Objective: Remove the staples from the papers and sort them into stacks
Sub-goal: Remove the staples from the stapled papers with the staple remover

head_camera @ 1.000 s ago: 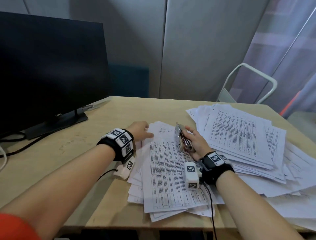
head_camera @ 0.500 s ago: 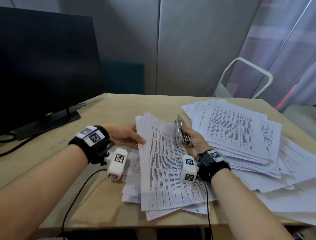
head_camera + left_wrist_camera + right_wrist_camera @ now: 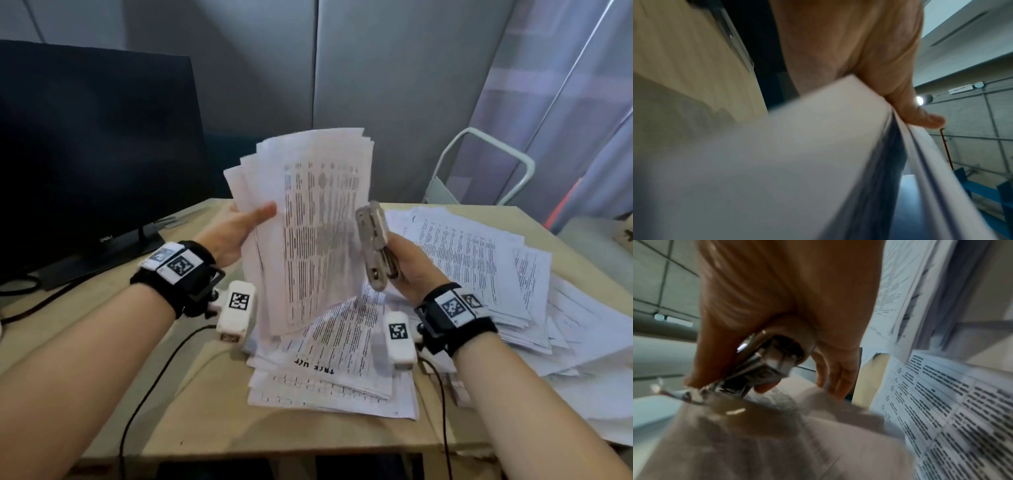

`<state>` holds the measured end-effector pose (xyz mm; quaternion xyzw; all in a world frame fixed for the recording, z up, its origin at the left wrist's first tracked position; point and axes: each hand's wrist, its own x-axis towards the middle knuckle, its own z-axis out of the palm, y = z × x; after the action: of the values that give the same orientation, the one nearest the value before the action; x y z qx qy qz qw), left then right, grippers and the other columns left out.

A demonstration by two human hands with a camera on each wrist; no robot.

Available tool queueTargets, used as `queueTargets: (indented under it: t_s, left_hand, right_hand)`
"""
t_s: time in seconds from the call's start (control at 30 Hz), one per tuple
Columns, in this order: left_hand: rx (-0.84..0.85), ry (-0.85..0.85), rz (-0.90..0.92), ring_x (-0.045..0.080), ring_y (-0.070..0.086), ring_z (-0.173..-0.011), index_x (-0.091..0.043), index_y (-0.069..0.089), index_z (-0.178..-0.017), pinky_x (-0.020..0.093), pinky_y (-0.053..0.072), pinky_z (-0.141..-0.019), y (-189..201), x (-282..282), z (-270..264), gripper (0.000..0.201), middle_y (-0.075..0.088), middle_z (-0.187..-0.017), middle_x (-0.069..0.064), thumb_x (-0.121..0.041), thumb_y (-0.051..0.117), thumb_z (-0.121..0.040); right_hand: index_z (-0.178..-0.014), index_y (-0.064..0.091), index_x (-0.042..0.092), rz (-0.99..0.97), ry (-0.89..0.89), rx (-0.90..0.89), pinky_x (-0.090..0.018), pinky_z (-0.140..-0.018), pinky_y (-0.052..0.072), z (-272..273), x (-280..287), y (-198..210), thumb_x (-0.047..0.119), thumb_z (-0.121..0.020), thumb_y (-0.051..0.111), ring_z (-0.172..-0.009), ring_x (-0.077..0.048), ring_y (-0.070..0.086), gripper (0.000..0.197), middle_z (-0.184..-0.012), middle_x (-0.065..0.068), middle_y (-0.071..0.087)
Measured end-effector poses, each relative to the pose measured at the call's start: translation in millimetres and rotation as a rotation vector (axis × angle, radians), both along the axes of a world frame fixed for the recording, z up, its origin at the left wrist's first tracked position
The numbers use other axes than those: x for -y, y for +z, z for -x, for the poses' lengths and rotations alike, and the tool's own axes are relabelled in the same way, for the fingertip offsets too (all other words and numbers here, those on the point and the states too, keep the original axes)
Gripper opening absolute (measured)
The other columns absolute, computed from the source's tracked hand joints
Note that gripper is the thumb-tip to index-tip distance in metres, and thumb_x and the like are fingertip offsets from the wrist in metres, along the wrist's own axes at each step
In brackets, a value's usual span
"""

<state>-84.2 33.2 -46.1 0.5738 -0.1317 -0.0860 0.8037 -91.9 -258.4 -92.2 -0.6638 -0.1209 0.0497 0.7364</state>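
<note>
My left hand (image 3: 236, 233) pinched the upright sheaf of white printed papers (image 3: 308, 226), its long axis near-vertical, just left of the metal staple remover (image 3: 375, 246) gripped in my right hand (image 3: 407, 263).

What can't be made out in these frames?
- Staple on the lifted bundle: head view motion-blurred, so not visible.
- Left hand fingers: behind the sheets; left wrist view shows only the thumb.
- Metal tool tip: blurred in the right wrist view.
- Printed text: too blurred.
</note>
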Motion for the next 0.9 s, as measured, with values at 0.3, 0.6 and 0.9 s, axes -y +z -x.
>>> queueTargets:
  t_s: [0.3,0.6,0.9]
  left_hand:
    - [-0.341,-0.069,0.184,0.025,0.070,-0.090,-0.014,0.065,-0.116,0.044,0.057,-0.083,25.0,46.4,-6.0,0.049,0.072,-0.103,0.009,-0.052,0.053,-0.088]
    - [-0.459,-0.055,0.287,0.025,0.072,-0.074,-0.008,0.073,-0.099,0.039,0.060,-0.063,8.9,76.1,-0.4,0.050,0.072,-0.090,0.012,-0.047,0.041,-0.098]
    - [-0.534,0.156,0.206,0.022,0.072,-0.075,-0.010,0.056,-0.131,0.039,0.049,-0.075,-55.6,33.1,10.7,0.050,0.074,-0.089,0.010,-0.046,0.041,-0.100]
  right_hand:
    - [-0.091,0.065,0.019,0.013,-0.030,0.060,-0.022,-0.059,0.038,-6.6,4.1,10.7,0.046,-0.087,0.056,-0.062,-0.007,0.053,0.028,-0.074,0.003,0.063]
    - [-0.077,0.072,0.017,-0.072,0.019,-0.047,-0.024,-0.055,0.048,-14.4,-14.3,2.6,0.040,-0.095,0.051,-0.051,-0.008,0.059,0.035,-0.059,0.005,0.064]
    - [-0.096,0.060,0.013,0.181,-0.332,-0.231,-0.029,-0.070,0.045,-29.6,-55.6,-48.4,0.054,-0.084,0.067,-0.077,-0.014,0.060,0.043,-0.086,0.001,0.063]
